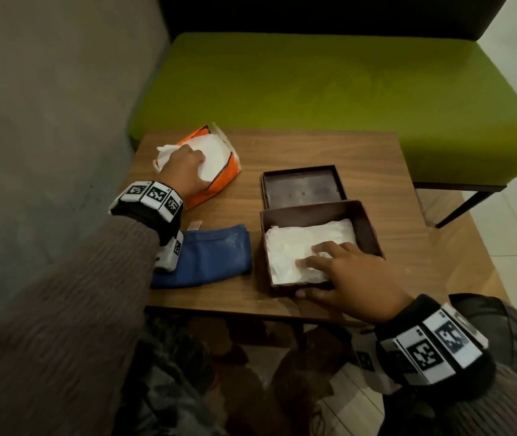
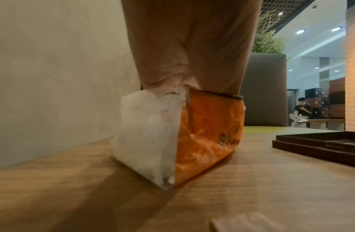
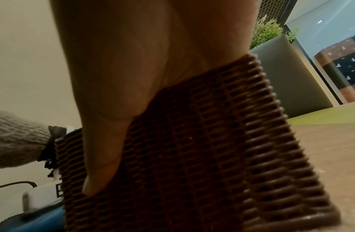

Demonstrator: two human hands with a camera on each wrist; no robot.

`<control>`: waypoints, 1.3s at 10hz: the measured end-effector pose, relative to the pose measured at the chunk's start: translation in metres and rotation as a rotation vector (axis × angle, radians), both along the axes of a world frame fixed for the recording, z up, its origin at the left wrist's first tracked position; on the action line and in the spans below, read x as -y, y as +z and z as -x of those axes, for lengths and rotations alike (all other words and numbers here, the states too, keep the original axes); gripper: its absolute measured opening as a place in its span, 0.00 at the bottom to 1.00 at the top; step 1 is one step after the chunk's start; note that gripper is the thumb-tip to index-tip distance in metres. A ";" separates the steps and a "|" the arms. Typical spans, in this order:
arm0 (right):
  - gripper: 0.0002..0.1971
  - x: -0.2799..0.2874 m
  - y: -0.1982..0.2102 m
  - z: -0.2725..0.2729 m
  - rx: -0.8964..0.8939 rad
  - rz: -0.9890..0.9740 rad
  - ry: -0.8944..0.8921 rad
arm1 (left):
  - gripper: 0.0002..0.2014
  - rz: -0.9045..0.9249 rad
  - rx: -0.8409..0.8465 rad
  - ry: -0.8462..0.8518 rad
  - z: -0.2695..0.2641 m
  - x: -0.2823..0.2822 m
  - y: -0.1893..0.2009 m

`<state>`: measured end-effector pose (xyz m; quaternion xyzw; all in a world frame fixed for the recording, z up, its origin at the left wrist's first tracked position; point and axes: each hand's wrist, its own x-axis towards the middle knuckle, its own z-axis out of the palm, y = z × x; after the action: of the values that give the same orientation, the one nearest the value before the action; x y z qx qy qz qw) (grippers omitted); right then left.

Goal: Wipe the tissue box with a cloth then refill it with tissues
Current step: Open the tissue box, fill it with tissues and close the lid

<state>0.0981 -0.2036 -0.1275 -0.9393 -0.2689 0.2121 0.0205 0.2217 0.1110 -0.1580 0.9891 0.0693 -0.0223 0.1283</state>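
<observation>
table (image 1: 360,152): pack (image 1: 222,180) far-left | cloth (image 1: 213,256) before it | lid (image 1: 302,187) behind tissue box (image 1: 368,228) (tissues (image 1: 298,247) inside)

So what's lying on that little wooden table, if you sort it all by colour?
Orange: 1, the tissue pack
Brown: 2, the box and its lid
Blue: 1, the cloth
White: 2, the tissues in the pack and the tissues in the box
Total: 6

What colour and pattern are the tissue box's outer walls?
Dark brown with a woven, basket-like texture on the tissue box; clearest in the right wrist view.
</observation>
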 end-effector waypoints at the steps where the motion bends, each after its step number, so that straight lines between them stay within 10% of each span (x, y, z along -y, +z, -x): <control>1: 0.30 -0.001 0.000 0.000 -0.002 0.008 0.003 | 0.22 -0.014 0.042 -0.012 -0.001 0.001 -0.002; 8: 0.31 -0.001 0.000 0.001 -0.003 0.011 -0.010 | 0.11 -0.015 0.095 -0.022 0.009 0.003 0.017; 13: 0.31 0.000 -0.001 0.001 0.001 -0.013 -0.013 | 0.11 0.155 0.483 0.072 0.021 0.000 0.046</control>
<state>0.0969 -0.2033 -0.1282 -0.9410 -0.2640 0.2099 0.0278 0.2002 0.1108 -0.1122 0.9499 0.0698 0.2138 0.2172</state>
